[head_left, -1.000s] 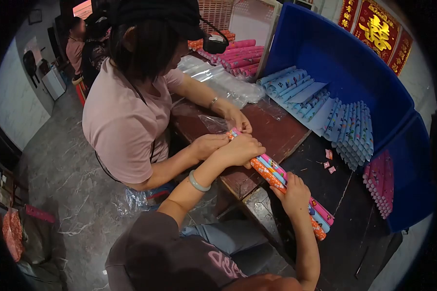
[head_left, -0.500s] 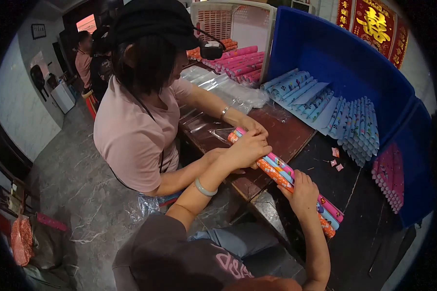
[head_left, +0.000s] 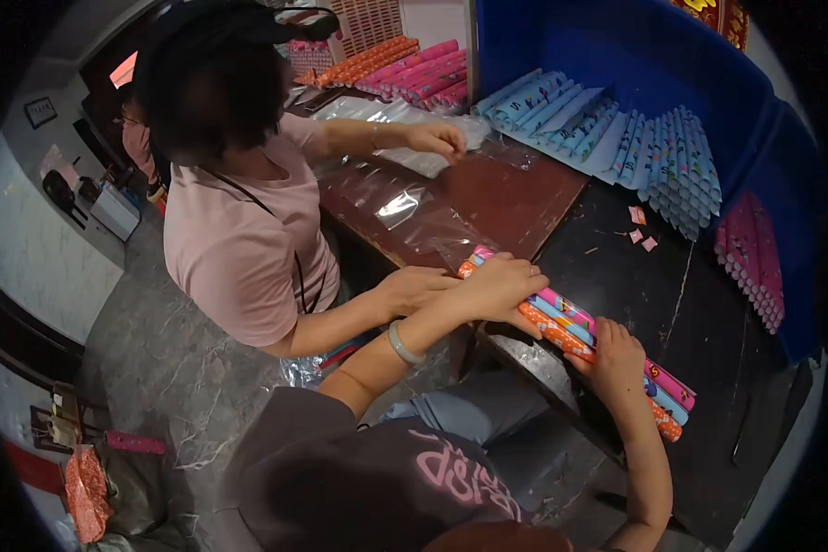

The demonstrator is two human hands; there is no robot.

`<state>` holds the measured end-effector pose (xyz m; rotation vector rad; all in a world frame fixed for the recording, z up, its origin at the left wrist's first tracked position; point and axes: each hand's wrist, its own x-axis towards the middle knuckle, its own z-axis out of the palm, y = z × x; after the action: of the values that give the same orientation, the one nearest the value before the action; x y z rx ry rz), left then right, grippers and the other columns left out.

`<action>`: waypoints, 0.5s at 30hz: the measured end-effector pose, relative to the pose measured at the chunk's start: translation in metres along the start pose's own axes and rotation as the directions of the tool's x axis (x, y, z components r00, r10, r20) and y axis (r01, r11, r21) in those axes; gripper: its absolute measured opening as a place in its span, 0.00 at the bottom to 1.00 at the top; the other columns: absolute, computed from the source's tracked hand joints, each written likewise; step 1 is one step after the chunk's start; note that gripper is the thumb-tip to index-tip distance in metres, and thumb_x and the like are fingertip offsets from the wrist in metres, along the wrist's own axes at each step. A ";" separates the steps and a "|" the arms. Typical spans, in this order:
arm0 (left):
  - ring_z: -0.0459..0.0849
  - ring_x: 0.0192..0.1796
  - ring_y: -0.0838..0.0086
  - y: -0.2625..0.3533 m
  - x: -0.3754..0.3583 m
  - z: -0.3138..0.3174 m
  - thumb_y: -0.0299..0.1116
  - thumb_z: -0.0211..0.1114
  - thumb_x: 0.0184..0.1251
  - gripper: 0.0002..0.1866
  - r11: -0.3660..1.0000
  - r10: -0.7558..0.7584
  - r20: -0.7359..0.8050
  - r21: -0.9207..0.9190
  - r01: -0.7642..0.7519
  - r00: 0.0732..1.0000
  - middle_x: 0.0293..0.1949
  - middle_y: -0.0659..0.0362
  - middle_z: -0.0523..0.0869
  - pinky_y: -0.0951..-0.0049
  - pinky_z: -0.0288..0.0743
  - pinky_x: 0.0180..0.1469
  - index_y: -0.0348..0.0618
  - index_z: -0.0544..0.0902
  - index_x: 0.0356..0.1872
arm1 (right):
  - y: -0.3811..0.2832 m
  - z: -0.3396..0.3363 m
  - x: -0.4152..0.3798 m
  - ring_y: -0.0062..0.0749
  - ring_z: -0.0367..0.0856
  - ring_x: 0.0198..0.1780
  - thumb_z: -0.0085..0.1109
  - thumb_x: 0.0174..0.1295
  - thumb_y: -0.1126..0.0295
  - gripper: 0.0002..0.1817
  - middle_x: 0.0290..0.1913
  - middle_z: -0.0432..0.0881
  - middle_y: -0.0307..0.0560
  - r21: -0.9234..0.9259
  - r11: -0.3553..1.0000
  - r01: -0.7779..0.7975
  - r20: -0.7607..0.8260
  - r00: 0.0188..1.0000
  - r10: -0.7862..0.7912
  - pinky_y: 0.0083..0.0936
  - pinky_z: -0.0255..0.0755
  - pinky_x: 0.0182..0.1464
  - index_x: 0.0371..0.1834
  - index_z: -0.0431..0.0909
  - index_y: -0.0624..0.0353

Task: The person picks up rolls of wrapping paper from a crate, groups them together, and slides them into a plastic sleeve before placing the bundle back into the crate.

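A bundle of pink, blue and orange patterned rolls lies at a slant along the black table's near edge. My left hand, with a bangle on its wrist, is wrapped over the upper end of the bundle. Lower down, my right hand grips the same rolls. Clear plastic film touches the bundle's upper end. Beside my left wrist is a co-worker's hand, partly hidden by my arm; the co-worker's other hand is raised over the brown table.
Blue rolls are stacked in front of a blue bin. Pink rolls stand at the right. Plastic bags, orange rolls and more pink rolls lie at the back. Small packets rest on the black table.
The bundle and both my hands have shifted toward the lower right, over the black table. One hand of the co-worker has left the bundle's upper end and moved up and back. The view has turned.
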<state>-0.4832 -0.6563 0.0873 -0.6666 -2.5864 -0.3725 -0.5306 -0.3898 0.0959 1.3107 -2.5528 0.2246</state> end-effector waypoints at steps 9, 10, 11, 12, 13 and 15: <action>0.60 0.73 0.51 -0.009 0.017 -0.054 0.56 0.79 0.39 0.59 0.986 0.154 0.207 -0.103 -0.135 0.966 0.70 0.44 0.65 0.55 0.54 0.73 0.34 0.59 0.71 | 0.007 -0.010 -0.026 0.41 0.80 0.46 0.73 0.45 0.49 0.38 0.45 0.79 0.50 -0.032 0.999 -0.044 -0.021 0.999 0.043 0.34 0.73 0.46 0.53 0.72 0.64; 0.64 0.71 0.51 -0.025 0.013 -0.066 0.53 0.79 0.40 0.54 0.985 0.171 0.286 -0.036 -0.167 0.943 0.67 0.45 0.69 0.57 0.58 0.71 0.35 0.64 0.68 | 0.007 -0.012 -0.027 0.40 0.80 0.46 0.72 0.45 0.48 0.37 0.44 0.79 0.50 -0.046 0.998 -0.044 -0.025 0.999 0.043 0.33 0.73 0.46 0.53 0.72 0.63; 0.68 0.69 0.51 -0.038 0.011 -0.069 0.51 0.79 0.41 0.49 0.979 0.175 0.361 0.032 -0.200 0.916 0.64 0.47 0.73 0.59 0.61 0.69 0.36 0.69 0.65 | 0.007 -0.011 -0.027 0.40 0.80 0.46 0.72 0.45 0.48 0.37 0.44 0.79 0.50 -0.042 0.998 -0.054 -0.026 0.998 0.053 0.33 0.73 0.46 0.53 0.72 0.63; 0.68 0.69 0.51 -0.045 0.010 -0.062 0.51 0.79 0.41 0.49 0.978 0.179 0.366 0.032 -0.205 0.913 0.64 0.47 0.73 0.59 0.61 0.69 0.36 0.69 0.65 | 0.007 -0.011 -0.027 0.40 0.80 0.46 0.72 0.45 0.48 0.37 0.44 0.79 0.49 -0.044 0.998 -0.047 -0.043 0.998 0.045 0.33 0.73 0.46 0.52 0.72 0.63; 0.72 0.64 0.52 -0.051 0.009 -0.052 0.49 0.78 0.41 0.43 0.978 0.183 0.386 -0.169 -0.125 0.904 0.59 0.48 0.77 0.59 0.66 0.65 0.37 0.74 0.60 | 0.007 -0.011 -0.027 0.40 0.80 0.46 0.72 0.45 0.48 0.37 0.43 0.80 0.48 -0.048 0.998 -0.037 -0.059 0.998 0.035 0.33 0.73 0.46 0.52 0.72 0.63; 0.82 0.51 0.55 -0.047 0.011 -0.035 0.42 0.76 0.41 0.32 0.932 0.188 0.313 -0.355 -0.069 0.931 0.47 0.51 0.84 0.61 0.74 0.54 0.39 0.81 0.51 | 0.005 -0.011 -0.025 0.41 0.80 0.48 0.73 0.44 0.49 0.38 0.46 0.80 0.50 -0.026 0.997 -0.073 -0.007 0.997 0.073 0.34 0.74 0.47 0.53 0.72 0.64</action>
<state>-0.5034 -0.7047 0.1162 -1.1070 -2.8075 -0.7284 -0.5190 -0.3648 0.0989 1.2069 -2.5921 0.2082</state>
